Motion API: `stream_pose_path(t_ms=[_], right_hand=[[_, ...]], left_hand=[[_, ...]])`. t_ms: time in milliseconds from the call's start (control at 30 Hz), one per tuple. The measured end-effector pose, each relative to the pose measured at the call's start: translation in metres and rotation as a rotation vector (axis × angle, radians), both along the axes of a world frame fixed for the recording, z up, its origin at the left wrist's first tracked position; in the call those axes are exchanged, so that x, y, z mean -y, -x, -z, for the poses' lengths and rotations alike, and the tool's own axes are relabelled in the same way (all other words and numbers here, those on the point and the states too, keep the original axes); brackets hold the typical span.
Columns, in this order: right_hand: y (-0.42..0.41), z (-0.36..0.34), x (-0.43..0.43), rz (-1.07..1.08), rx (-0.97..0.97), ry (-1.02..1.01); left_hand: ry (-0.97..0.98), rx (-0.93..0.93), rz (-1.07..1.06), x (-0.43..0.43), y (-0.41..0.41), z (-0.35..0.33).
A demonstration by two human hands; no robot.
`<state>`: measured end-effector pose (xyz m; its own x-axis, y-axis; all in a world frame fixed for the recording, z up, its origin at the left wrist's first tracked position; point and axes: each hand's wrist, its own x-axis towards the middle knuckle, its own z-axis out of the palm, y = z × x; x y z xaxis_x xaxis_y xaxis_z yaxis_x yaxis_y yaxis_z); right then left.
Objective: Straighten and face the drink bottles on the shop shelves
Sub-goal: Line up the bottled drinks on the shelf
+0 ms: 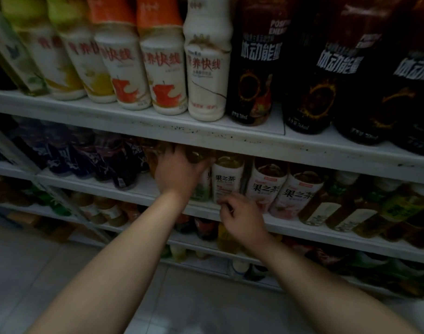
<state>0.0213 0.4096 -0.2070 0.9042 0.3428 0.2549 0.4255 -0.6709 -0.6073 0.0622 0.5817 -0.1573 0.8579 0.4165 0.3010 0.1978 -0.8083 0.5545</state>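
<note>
1. The left hand [179, 171] reaches under the white metal upper shelf [206, 133]. Its fingers are curled over the shoulder of a clear plastic bottle of amber tea [203, 186].
2. That bottle stands at the left end of the tea row on the white second shelf [302, 231], with most of its label hidden behind the hand. A grip this high up probably serves to twist it or draw it toward the front edge.
3. The right hand [242, 219] is lower, just in front of the shelf lip. Its fingers are curled, with the tips at the foot of the neighbouring white-labelled tea bottle with black characters [226, 182]. I cannot tell whether they pinch the bottle or only touch it. Held at the base, the hand may be steadying this bottle while its neighbour is handled.
4. The white-labelled bottle shows its characters to the front. So do the two pink-and-white labelled tea bottles [266, 186] just beside it on the right, so that stretch looks faced.
5. On the upper shelf, the white milk-drink bottles with orange tops [162, 68] and the tall black energy-drink bottles [252, 75] stand label forward near the edge.
6. The step in hand looks like turning the gripped bottle so that it matches the row. With bottles packed this closely, a rough turn could knock the next one askew.
</note>
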Motion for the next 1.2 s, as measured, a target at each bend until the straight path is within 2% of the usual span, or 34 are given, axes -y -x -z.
stream_pose_path(t_ms=[167,333,467,567,667,767,833,933,1100,1200], right_hand=[[-0.013,-0.037,0.0,0.11,0.18,-0.008],[-0.028,-0.066,-0.026,0.304,0.093,0.223],[-0.042,-0.079,-0.026,0.335,-0.032,0.265],[-0.049,-0.085,-0.018,0.288,-0.199,0.214],[-0.05,-0.087,-0.013,0.287,-0.258,0.118],[-0.05,-0.085,-0.014,0.319,-0.277,0.002],[-0.051,-0.083,-0.015,0.341,-0.261,-0.021],[-0.056,-0.08,-0.017,0.38,-0.256,-0.021],[-0.058,-0.077,-0.016,0.39,-0.222,-0.032],[-0.057,-0.076,-0.014,0.415,-0.192,-0.04]], left_hand=[[-0.102,-0.056,0.063,-0.01,-0.003,-0.009],[-0.174,0.014,0.205,-0.027,-0.005,-0.013],[-0.079,-0.152,0.289,-0.037,-0.008,-0.018],[0.087,-0.223,0.357,-0.039,-0.008,-0.021],[0.267,-0.228,0.451,-0.043,-0.007,-0.025],[0.343,-0.351,0.515,-0.053,-0.007,-0.028],[0.296,-0.382,0.524,-0.055,-0.007,-0.03],[0.098,-0.316,0.531,-0.05,-0.007,-0.029],[-0.111,-0.227,0.441,-0.037,-0.006,-0.021],[-0.141,-0.211,0.503,-0.044,-0.009,-0.021]])
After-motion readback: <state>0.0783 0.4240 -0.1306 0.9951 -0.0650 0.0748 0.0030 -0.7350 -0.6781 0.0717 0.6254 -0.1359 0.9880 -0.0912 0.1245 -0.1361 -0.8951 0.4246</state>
